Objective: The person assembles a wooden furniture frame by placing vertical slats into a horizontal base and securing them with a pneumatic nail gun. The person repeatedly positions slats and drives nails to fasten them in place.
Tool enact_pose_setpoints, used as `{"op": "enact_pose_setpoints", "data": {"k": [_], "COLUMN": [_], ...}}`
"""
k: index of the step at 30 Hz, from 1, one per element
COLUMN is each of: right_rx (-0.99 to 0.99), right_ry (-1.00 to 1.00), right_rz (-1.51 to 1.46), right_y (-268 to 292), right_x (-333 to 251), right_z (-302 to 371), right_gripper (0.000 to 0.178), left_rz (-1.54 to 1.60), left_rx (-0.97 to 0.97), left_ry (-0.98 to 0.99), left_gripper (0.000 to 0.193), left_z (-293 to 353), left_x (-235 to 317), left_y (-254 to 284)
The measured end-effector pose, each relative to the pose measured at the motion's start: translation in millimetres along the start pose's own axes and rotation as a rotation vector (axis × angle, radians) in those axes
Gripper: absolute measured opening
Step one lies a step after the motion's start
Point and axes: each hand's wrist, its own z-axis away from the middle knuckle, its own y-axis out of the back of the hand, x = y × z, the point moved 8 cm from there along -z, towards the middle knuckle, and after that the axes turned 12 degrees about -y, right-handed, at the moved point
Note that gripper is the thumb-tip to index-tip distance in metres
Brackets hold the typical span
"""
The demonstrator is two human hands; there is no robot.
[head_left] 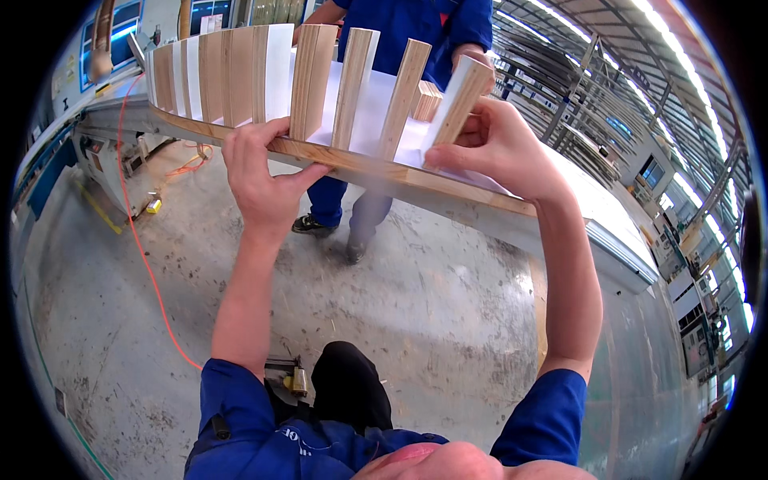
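Observation:
A curved board [376, 166] with a light wooden edge and a white upper face lies across the view, and upright plywood blocks [314, 80] stand in a row along it. My left hand [260, 172] is closed on the board's near edge, fingers above and thumb lower down, just left of a tall block. At the right end of the row, my right hand [504, 148] grips a slightly tilted plywood block [458, 100] with a white side, thumb near its foot. A small plywood block [426, 102] stands behind, between the uprights.
Across the board stands a co-worker in blue [408, 36], one hand [472, 54] close behind the tilted block. An orange hose [144, 248] runs along the concrete floor at left. A tool with a brass-coloured end [298, 382] is by my leg. Racks [592, 128] stand at right.

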Motion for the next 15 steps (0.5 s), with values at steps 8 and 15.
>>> {"op": "enact_pose_setpoints", "data": {"k": [8, 15], "right_rx": [0.03, 0.047], "right_ry": [-0.026, 0.044], "right_rz": [0.016, 0.007], "right_y": [-8, -12], "right_x": [4, 5], "right_z": [-1, 1], "right_gripper": [0.065, 0.065], "left_rz": [0.005, 0.024], "left_rx": [-0.004, 0.019], "left_ry": [0.002, -0.015], "left_gripper": [0.068, 0.07], "left_z": [0, 0], "left_x": [-2, -4], "left_y": [2, 2]}}
